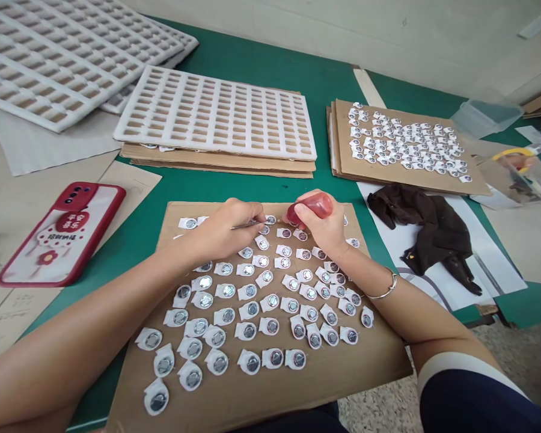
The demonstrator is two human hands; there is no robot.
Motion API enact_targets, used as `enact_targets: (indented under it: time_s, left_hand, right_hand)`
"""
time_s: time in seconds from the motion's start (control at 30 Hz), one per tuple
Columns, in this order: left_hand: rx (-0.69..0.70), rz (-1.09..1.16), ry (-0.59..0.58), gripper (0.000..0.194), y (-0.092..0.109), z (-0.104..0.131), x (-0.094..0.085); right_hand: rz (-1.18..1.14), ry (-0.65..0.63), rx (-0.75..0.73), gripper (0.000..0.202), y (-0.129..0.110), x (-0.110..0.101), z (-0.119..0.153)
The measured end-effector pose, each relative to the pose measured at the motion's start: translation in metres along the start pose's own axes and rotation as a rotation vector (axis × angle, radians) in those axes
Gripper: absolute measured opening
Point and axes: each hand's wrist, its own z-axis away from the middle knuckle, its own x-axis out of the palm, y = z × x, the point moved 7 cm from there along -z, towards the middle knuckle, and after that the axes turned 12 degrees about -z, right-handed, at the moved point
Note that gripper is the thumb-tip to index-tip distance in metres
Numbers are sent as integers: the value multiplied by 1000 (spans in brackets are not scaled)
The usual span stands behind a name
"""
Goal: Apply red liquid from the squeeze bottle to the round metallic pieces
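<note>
cardboard sheet (342, 376) on green table (329, 75)

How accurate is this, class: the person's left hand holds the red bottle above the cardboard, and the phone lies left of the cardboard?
One slip: the head view shows the right hand, not the left hand, holding the red bottle. The rest stands.

The left hand (237, 219) hides part of a tool (237, 227) whose tip is too small to make out; the right hand (318, 231) covers part of the bottle (319, 204). The left forearm (130, 294) hides some cardboard (333, 379). The picture's edge cuts off the top-left tray (57, 124).
</note>
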Motion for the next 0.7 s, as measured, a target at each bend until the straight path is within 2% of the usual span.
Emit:
enact_targets:
  time_s: [0.7]
  left_hand:
    - [-2,16,13,12,-1,0,0]
  right_hand:
    - [15,-32,2,24,3,2,0]
